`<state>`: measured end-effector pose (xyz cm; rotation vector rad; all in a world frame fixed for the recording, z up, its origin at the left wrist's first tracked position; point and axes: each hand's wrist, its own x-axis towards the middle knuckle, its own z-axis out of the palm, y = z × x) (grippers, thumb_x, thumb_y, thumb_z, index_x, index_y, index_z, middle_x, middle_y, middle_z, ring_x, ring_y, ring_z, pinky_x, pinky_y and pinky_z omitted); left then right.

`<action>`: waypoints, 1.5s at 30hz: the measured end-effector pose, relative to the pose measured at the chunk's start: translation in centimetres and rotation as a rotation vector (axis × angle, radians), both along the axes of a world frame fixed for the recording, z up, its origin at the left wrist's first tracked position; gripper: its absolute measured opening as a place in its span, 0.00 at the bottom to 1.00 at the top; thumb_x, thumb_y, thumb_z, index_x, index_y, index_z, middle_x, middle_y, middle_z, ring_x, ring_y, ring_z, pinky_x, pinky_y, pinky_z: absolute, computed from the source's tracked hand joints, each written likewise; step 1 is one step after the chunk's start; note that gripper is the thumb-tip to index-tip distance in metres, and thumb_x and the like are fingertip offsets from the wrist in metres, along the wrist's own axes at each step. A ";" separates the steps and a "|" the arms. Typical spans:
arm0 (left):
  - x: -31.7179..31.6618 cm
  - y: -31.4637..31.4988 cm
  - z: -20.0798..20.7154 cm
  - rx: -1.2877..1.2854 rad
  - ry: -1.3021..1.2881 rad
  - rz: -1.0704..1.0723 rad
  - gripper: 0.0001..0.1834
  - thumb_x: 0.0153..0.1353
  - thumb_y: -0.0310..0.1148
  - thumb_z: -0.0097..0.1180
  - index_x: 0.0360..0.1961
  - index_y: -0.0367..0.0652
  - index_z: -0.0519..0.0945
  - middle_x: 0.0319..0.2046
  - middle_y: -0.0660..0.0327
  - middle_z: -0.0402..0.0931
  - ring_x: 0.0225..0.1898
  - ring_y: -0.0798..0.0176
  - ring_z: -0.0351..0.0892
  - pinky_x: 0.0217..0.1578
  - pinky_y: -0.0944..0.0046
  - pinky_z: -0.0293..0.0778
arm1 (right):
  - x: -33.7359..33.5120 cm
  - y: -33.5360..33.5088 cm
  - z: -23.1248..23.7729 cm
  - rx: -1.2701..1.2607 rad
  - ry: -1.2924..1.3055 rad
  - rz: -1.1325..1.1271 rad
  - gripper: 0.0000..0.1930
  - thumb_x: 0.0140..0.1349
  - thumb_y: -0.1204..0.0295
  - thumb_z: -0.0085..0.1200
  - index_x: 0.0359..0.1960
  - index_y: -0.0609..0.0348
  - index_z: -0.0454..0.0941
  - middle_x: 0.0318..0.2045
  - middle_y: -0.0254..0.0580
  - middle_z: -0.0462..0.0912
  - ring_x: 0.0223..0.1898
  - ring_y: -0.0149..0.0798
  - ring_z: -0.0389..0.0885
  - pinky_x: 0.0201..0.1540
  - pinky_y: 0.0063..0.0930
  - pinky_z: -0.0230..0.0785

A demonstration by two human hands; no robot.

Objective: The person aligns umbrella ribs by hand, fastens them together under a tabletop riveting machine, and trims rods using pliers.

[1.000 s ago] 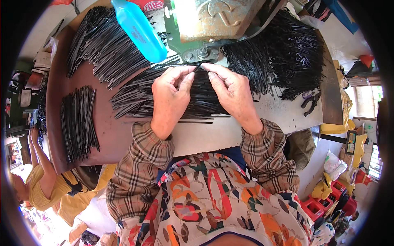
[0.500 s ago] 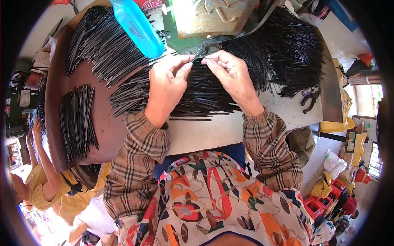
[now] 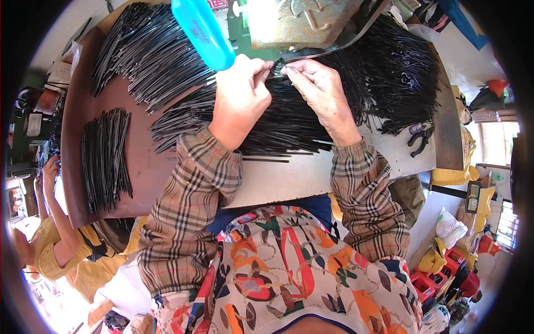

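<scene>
My left hand [image 3: 240, 97] and my right hand [image 3: 324, 97] meet at the small metal working part of a bench machine [image 3: 303, 28], below its worn, rusty housing. Both are closed in a pinch, thumb against fingers. A thin black strip [image 3: 277, 65] shows between the fingertips, small and partly hidden by them and the machine. Under and just in front of my hands lies a wide pile of thin black strips [image 3: 278, 125]. A bright blue plastic tray [image 3: 207, 39] leans at the upper left, its lower end next to my left hand.
More black strips lie in bundles at the upper left [image 3: 147, 61], left [image 3: 105, 161] and right [image 3: 400, 78]. Black-handled pliers [image 3: 420, 140] rest near the table's [image 3: 267, 181] right edge. A person in yellow [image 3: 58, 250] works at far left. Red crates [image 3: 439, 275] stand lower right.
My left hand has moved right and away from me, its fingers now more curled. The right hand has shifted slightly farther away. Both fingertips have come closer together at the machine.
</scene>
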<state>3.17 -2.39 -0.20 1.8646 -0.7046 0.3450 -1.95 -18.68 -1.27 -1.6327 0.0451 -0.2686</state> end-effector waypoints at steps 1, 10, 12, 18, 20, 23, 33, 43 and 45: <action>0.0 -0.1 0.2 0.099 -0.090 0.006 0.08 0.51 0.19 0.56 0.33 0.36 0.81 0.25 0.53 0.73 0.23 0.56 0.75 0.27 0.59 0.71 | 0.2 -0.2 0.0 -0.072 -0.021 -0.021 0.08 0.63 0.74 0.57 0.38 0.68 0.81 0.27 0.31 0.82 0.27 0.19 0.72 0.28 0.15 0.65; -0.3 -0.4 1.8 0.334 -0.188 0.036 0.10 0.47 0.15 0.55 0.33 0.34 0.81 0.25 0.50 0.74 0.27 0.50 0.76 0.31 0.59 0.72 | -0.3 -0.4 2.0 -0.236 0.014 -0.031 0.10 0.61 0.72 0.58 0.36 0.68 0.83 0.21 0.32 0.80 0.23 0.19 0.70 0.25 0.18 0.64; -0.1 -0.4 2.0 0.333 -0.204 0.038 0.10 0.45 0.16 0.56 0.32 0.34 0.81 0.24 0.49 0.74 0.27 0.50 0.76 0.31 0.59 0.72 | -0.3 -0.5 2.1 -0.229 0.022 -0.023 0.10 0.61 0.72 0.58 0.36 0.69 0.83 0.21 0.33 0.80 0.23 0.19 0.71 0.25 0.18 0.65; 0.3 0.1 2.7 0.301 -0.202 -0.023 0.10 0.46 0.18 0.55 0.32 0.34 0.81 0.21 0.49 0.75 0.24 0.50 0.75 0.29 0.59 0.72 | -0.1 -0.4 2.3 -0.034 0.093 0.025 0.10 0.61 0.71 0.58 0.36 0.68 0.83 0.22 0.31 0.80 0.24 0.20 0.72 0.26 0.17 0.65; 0.7 1.3 1.8 0.334 -0.389 -0.019 0.08 0.45 0.21 0.58 0.29 0.37 0.80 0.25 0.54 0.75 0.28 0.52 0.76 0.29 0.59 0.71 | -0.2 0.1 2.8 -0.103 0.019 0.020 0.10 0.61 0.70 0.58 0.34 0.68 0.83 0.23 0.30 0.79 0.24 0.20 0.72 0.26 0.17 0.64; 0.5 1.0 3.2 0.214 0.359 -0.147 0.04 0.53 0.27 0.61 0.27 0.37 0.81 0.21 0.61 0.75 0.25 0.70 0.74 0.25 0.67 0.70 | -0.5 -0.3 2.0 -0.281 -0.083 0.082 0.08 0.58 0.70 0.59 0.31 0.63 0.82 0.20 0.38 0.79 0.22 0.22 0.72 0.26 0.23 0.66; -3.5 4.7 5.5 -0.245 0.933 -0.196 0.04 0.63 0.26 0.54 0.34 0.38 0.72 0.28 0.60 0.74 0.23 0.70 0.72 0.21 0.72 0.67 | -4.4 -1.1 4.4 -0.159 -0.087 -0.135 0.12 0.59 0.65 0.62 0.30 0.63 0.82 0.20 0.39 0.81 0.23 0.22 0.75 0.26 0.21 0.68; -5.3 5.0 4.4 -0.443 0.986 -0.063 0.10 0.62 0.24 0.54 0.45 0.38 0.73 0.30 0.59 0.76 0.26 0.68 0.75 0.26 0.73 0.71 | -2.6 -1.3 7.5 -0.209 -0.573 -0.444 0.29 0.60 0.82 0.51 0.64 0.60 0.61 0.56 0.57 0.71 0.53 0.54 0.76 0.52 0.38 0.72; -5.7 4.1 4.4 -0.437 0.987 -0.078 0.10 0.62 0.24 0.55 0.45 0.38 0.73 0.31 0.59 0.76 0.27 0.68 0.75 0.26 0.73 0.71 | -2.8 -0.8 7.3 -0.239 -0.550 -0.424 0.32 0.60 0.83 0.50 0.67 0.61 0.56 0.61 0.58 0.66 0.60 0.56 0.69 0.59 0.41 0.66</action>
